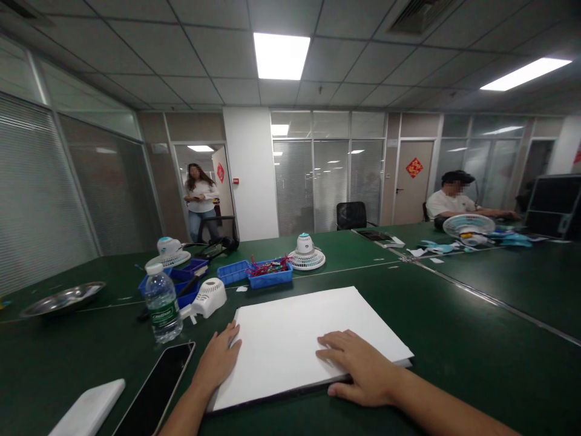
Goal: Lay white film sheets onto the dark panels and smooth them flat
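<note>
A white board (pixel 295 330) lies flat on the green table (pixel 454 339) in front of me. My left hand (pixel 218 358) rests against its left edge, fingers stretched out on the corner. My right hand (pixel 361 366) lies flat on the board's near right part, fingers spread, thumb at the front edge. Neither hand holds anything.
A dark phone (pixel 158 387) and a white slab (pixel 88 410) lie near my left arm. A water bottle (pixel 162 303), small white fans (pixel 306 251), blue trays (pixel 270 274) and a metal dish (pixel 63 298) stand further back. One person sits at the far right (pixel 454 197); another stands in a doorway (pixel 200 197).
</note>
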A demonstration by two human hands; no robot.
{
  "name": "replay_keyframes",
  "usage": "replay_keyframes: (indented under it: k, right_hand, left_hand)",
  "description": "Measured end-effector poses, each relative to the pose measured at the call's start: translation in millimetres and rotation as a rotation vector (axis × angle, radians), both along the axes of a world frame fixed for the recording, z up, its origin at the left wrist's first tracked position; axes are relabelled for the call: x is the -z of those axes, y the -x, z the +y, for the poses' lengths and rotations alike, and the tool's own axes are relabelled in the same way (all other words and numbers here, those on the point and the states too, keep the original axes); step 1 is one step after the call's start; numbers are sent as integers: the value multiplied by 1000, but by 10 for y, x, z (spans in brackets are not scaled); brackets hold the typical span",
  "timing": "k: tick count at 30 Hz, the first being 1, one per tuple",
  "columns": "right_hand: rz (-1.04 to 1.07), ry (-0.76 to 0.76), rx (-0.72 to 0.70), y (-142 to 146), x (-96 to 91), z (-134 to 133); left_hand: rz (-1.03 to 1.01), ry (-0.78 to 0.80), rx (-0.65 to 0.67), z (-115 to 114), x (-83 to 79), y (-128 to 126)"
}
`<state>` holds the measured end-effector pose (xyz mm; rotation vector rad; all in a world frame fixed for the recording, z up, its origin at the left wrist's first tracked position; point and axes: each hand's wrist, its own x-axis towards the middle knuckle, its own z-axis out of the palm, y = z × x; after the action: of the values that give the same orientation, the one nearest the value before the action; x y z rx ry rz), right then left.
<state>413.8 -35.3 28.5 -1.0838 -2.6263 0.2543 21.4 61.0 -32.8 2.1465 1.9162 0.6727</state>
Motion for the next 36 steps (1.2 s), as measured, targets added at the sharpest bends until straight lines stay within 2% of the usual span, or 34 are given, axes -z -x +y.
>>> replay_keyframes:
  k: [12, 21, 25, 32, 36]
  right_hand:
    - [-29, 58, -50, 52, -110, -30]
    - [-10, 27, -55, 45, -32, 14]
    - [9, -102, -100, 41, 5, 49]
    - [34, -484, -305, 86, 78, 48]
    - [-7, -643, -401, 101, 106, 30]
  left_hand:
    - [-1, 9, 12, -24, 11, 6]
    - [37, 13, 31, -4, 44, -24]
    - [49, 17, 35, 1, 54, -23]
    - [38, 23, 29, -34, 12, -53]
    - [9, 14, 19, -43, -21, -55]
